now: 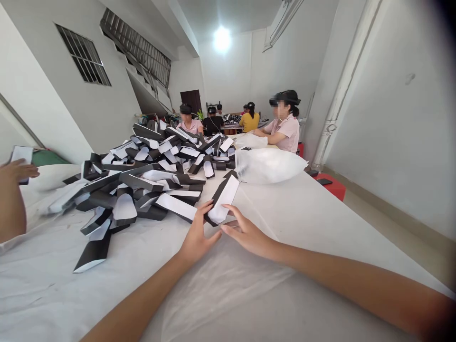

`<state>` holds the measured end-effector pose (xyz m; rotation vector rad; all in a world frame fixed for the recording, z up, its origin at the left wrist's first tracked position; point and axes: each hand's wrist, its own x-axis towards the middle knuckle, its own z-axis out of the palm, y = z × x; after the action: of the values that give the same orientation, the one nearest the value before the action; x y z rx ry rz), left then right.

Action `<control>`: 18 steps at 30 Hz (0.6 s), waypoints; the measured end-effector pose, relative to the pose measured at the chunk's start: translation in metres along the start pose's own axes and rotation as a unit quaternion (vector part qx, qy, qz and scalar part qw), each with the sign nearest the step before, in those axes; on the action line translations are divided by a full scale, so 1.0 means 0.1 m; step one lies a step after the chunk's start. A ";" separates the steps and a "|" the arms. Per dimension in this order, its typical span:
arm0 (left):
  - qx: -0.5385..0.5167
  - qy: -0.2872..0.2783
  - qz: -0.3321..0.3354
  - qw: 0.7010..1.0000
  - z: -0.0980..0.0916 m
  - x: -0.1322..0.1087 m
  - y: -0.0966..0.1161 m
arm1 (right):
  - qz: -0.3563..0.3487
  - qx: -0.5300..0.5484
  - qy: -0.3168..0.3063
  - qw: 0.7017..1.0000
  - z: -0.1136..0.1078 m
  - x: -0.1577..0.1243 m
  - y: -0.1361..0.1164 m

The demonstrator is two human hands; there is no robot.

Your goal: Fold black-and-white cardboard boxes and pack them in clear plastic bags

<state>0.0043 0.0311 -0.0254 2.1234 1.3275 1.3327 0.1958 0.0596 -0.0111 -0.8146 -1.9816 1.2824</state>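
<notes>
A folded black and white paper piece [225, 195] is held at its near end between my two hands, tilted up and away over the white-covered table [142, 294]. My left hand [198, 233] grips its left side, fingers on the black edge and thumb below. My right hand [247, 232] is at the right side, fingertips on the white face and near corner. Just left of my left hand, another black and white piece [176, 206] lies at the edge of a large heap of similar pieces [142, 190].
A clear plastic bag [272, 165] lies beyond my hands. At the far left, another person's hand [21, 168] holds a similar piece. A person in pink [287, 128] sits at the right side of the table. Phones [324, 181] rest on a red stool [337, 191].
</notes>
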 end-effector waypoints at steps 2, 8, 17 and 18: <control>-0.024 -0.064 -0.007 0.998 -0.01 -0.03 0.04 | 0.024 0.017 0.031 0.999 -0.05 0.02 0.04; -0.067 -0.247 -0.043 0.966 -0.06 -0.06 0.21 | 0.077 -0.081 0.145 0.983 -0.23 -0.02 0.24; 0.067 -0.352 0.057 0.932 0.13 -0.04 0.13 | 0.080 -0.144 0.283 0.945 -1.18 -0.52 0.50; 0.078 -0.336 0.045 0.937 0.16 0.00 0.08 | 0.085 -0.152 0.285 0.943 -1.25 -0.60 0.48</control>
<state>0.0216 0.0298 -0.0284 2.4419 1.0670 0.4353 0.3371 0.0963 -0.0259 -1.3559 -1.6688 0.7103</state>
